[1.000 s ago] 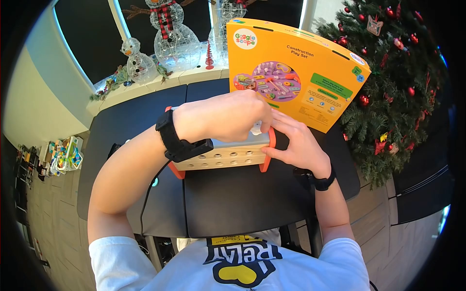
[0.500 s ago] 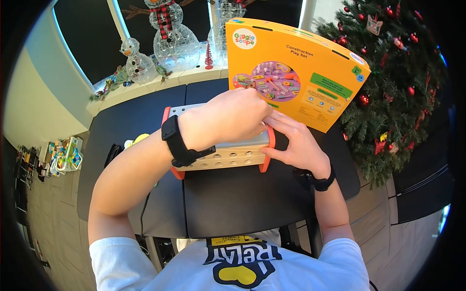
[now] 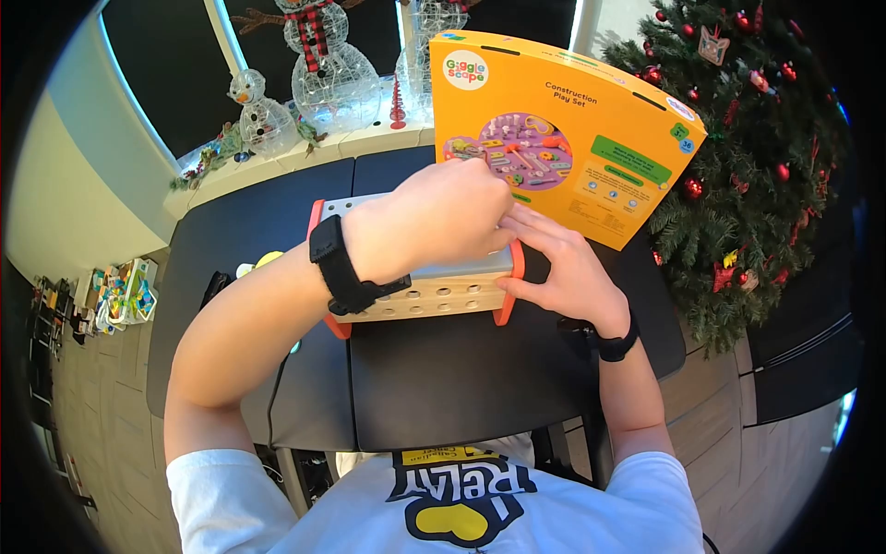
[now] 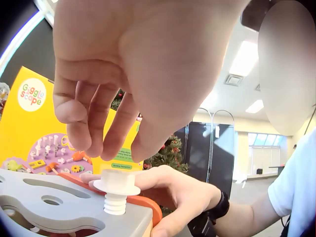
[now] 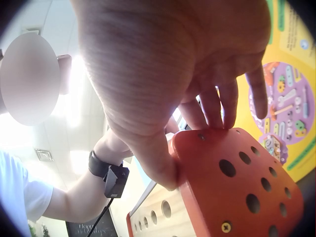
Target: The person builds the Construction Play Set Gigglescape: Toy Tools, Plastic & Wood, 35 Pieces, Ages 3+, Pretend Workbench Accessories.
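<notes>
Bolt (image 4: 118,183) stands upright at the toy bench's (image 3: 459,300) right end on the desk (image 3: 443,388), threads showing, not fully seated; the left hand's (image 3: 438,217) slightly spread fingers hang just above, pinching nothing; the right hand (image 3: 577,272) grips the red end (image 5: 212,197).
</notes>
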